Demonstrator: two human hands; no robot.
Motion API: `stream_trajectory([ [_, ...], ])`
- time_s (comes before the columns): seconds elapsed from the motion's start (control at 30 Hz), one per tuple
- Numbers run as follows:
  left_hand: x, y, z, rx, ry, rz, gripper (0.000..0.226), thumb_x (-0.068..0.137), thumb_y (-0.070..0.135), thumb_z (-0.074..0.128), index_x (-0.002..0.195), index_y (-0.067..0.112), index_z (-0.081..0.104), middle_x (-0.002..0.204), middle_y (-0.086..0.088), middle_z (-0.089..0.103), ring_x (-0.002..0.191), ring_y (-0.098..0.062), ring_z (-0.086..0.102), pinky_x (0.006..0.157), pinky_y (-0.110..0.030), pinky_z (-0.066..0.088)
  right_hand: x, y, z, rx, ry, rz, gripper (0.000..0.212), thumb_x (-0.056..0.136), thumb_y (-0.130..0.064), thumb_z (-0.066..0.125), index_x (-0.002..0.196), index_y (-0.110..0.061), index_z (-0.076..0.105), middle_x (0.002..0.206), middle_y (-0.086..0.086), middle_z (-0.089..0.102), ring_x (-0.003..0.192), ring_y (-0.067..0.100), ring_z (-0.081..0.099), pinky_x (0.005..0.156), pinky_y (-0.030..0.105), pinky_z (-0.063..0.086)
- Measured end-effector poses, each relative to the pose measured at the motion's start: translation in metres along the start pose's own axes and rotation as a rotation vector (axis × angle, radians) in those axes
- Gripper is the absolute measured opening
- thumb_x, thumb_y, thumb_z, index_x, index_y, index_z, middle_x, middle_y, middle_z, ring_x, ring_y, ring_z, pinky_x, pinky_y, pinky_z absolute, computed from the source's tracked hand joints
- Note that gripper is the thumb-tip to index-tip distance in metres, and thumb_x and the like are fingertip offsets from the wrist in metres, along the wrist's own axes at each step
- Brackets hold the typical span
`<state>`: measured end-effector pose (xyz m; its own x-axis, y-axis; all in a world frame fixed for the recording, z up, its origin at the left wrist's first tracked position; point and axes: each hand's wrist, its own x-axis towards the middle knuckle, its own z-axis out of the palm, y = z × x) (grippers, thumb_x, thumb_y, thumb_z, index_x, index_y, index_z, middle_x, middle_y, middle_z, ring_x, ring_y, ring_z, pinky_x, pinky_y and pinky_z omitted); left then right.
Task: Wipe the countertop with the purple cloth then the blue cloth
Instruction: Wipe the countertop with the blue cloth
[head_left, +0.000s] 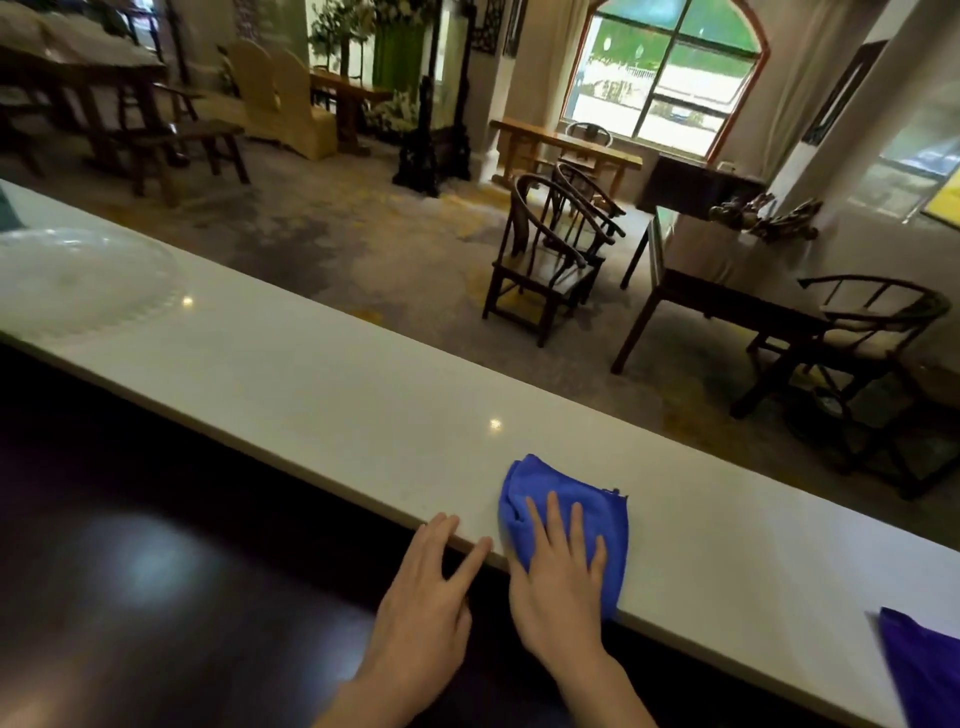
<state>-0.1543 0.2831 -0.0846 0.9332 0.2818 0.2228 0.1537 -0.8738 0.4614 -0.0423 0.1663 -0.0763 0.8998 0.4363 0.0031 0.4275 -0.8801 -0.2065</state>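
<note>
Right hand (558, 577): fingers (553, 514) spread and laid flat, palm down, pressing on the blue cloth (566, 514). No pinch or curl; the hand covers the near part of the cloth rather than grasping it.

Left hand (426, 597): fingers (441, 527) extended and slightly splayed, tips resting on the near edge of the countertop (311, 374), just beside the cloth but apart from it. Holds nothing.

Blue cloth: bunched and folded, lying on the pale countertop close to its near edge, with one corner pointing away toward the far side. Its near hem reaches the counter's edge under the right wrist.

Purple cloth (924, 670): at the lower right, partly cut off by the frame, well apart from both hands; appears to lie over the counter's near edge.

Countertop: long, pale, glossy, with small light reflections; runs diagonally from upper left to lower right. A clear domed cover (78, 286) sits on it far to the left.

Below the counter, a dark glossy surface (156, 545). Beyond it, dark wooden chairs (550, 249) and a table (727, 291) on patterned flooring; an arched window (670, 73) at the back.
</note>
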Motion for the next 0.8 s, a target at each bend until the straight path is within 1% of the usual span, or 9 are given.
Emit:
stream_trajectory([
  [0.07,-0.001,-0.004,-0.002,0.027,-0.001,-0.017,0.074,0.059,0.005,0.072,0.130,0.018,0.060,0.140,-0.020,0.052,0.133,-0.035,0.048,0.104,-0.041,0.046,0.004,-0.023,0.005,0.032,-0.018,-0.057,0.063,0.102,-0.042,0.028,0.155,-0.034,-0.005,0.165,-0.005,-0.014,0.149,0.019,-0.022,0.120,0.050,-0.012],
  [0.2,-0.001,-0.014,-0.002,0.047,0.072,0.047,0.065,0.066,0.018,0.069,0.130,0.005,0.059,0.138,-0.015,0.057,0.132,-0.027,0.049,0.109,-0.042,0.031,0.010,-0.059,0.014,0.103,-0.065,-0.177,0.061,0.101,-0.039,0.030,0.154,-0.041,0.000,0.165,-0.010,-0.011,0.147,0.010,-0.023,0.120,0.045,-0.015],
  [0.27,-0.001,-0.021,-0.002,0.055,0.089,0.054,0.071,0.061,0.017,0.074,0.129,0.004,0.059,0.135,-0.015,0.060,0.131,-0.026,0.050,0.105,-0.042,0.034,0.013,-0.068,0.016,0.145,-0.083,-0.216,0.059,0.101,-0.039,0.031,0.154,-0.043,0.003,0.164,-0.014,-0.009,0.147,0.007,-0.023,0.119,0.043,-0.017],
  [0.4,0.001,-0.029,-0.001,0.115,0.078,0.099,0.065,0.064,0.020,0.073,0.127,0.009,0.063,0.132,-0.011,0.063,0.129,-0.025,0.053,0.103,-0.041,0.036,0.015,-0.070,0.015,0.208,-0.114,-0.252,0.054,0.097,-0.058,0.021,0.149,-0.053,0.008,0.161,-0.021,-0.010,0.145,0.001,-0.026,0.120,0.043,-0.017],
  [0.5,0.003,-0.027,0.002,0.143,0.087,0.101,0.058,0.070,0.027,0.062,0.126,0.011,0.064,0.131,-0.009,0.064,0.128,-0.027,0.054,0.102,-0.040,0.036,0.019,-0.078,0.012,0.228,-0.131,-0.272,0.049,0.090,-0.069,0.007,0.139,-0.066,0.000,0.160,-0.021,-0.013,0.144,0.001,-0.028,0.120,0.043,-0.017],
  [0.53,0.004,-0.027,0.004,0.141,0.107,0.099,0.057,0.071,0.027,0.060,0.125,0.010,0.064,0.131,-0.011,0.064,0.128,-0.028,0.053,0.101,-0.040,0.037,0.024,-0.080,0.012,0.219,-0.134,-0.276,0.050,0.091,-0.067,0.007,0.141,-0.064,0.001,0.162,-0.019,-0.011,0.145,0.002,-0.027,0.120,0.043,-0.016],
  [0.63,0.003,-0.032,0.009,0.123,0.164,0.102,0.059,0.068,0.022,0.056,0.123,0.004,0.064,0.131,-0.018,0.062,0.132,-0.030,0.044,0.102,-0.043,0.036,0.048,-0.085,0.009,0.134,-0.134,-0.291,0.059,0.098,-0.058,0.014,0.154,-0.041,0.009,0.166,-0.010,-0.007,0.148,0.011,-0.022,0.120,0.048,-0.015],
  [0.7,0.004,-0.034,0.010,0.140,0.162,0.109,0.063,0.064,0.022,0.053,0.123,0.002,0.064,0.130,-0.018,0.062,0.132,-0.025,0.039,0.103,-0.042,0.034,0.065,-0.087,0.009,0.085,-0.135,-0.300,0.058,0.101,-0.052,0.019,0.156,-0.035,0.008,0.166,-0.005,-0.006,0.150,0.016,-0.020,0.120,0.050,-0.014],
  [0.8,0.008,-0.034,0.012,0.129,0.170,0.103,0.060,0.064,0.022,0.050,0.118,0.000,0.066,0.126,-0.016,0.065,0.129,-0.023,0.042,0.104,-0.039,0.032,0.088,-0.091,0.012,0.039,-0.110,-0.303,0.058,0.102,-0.050,0.022,0.156,-0.032,0.008,0.167,-0.001,-0.004,0.151,0.021,-0.016,0.120,0.053,-0.012],
])
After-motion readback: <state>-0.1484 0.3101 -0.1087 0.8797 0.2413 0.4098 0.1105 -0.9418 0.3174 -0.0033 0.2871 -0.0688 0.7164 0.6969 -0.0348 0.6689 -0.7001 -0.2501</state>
